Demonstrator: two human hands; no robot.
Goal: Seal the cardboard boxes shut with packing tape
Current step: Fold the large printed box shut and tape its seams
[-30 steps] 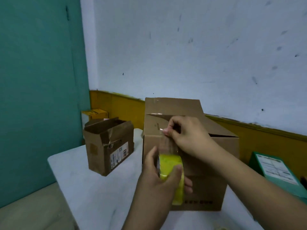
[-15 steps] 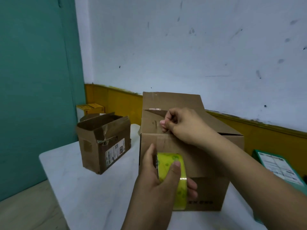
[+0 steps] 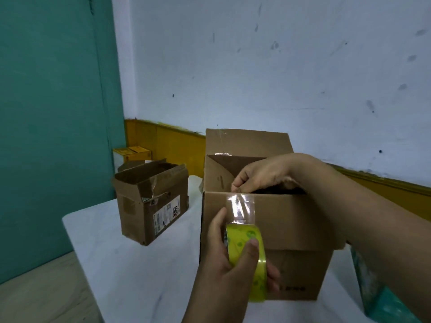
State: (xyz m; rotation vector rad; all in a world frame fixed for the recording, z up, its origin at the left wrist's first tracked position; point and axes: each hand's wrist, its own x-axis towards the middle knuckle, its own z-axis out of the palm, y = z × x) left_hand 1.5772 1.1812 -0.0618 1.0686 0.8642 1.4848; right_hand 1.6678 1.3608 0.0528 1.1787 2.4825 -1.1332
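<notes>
Head view: L hand point(image 3: 224, 259) grips yellow tape roll point(image 3: 248, 250) against front of big box point(image 3: 293, 222) on table point(image 3: 130, 264). R hand point(image 3: 263, 176), fingers curled, pinches clear tape strip point(image 3: 241, 208) at box's top edge.

A white flat surface point(image 3: 130, 264) stands beside a big teal wall point(image 3: 51, 113). Behind it is a pale painted wall point(image 3: 279, 66) with small dark marks and a yellow wooden strip point(image 3: 168, 141) along its bottom. A small yellow box point(image 3: 134, 152) sits far back. A green packet point(image 3: 382, 301) shows low at the right.

A plain packing room (scuffed wall point(image 3: 279, 66), teal door point(image 3: 46, 113)) with cardboard boxes point(image 3: 291, 217) on a table point(image 3: 116, 264)
</notes>
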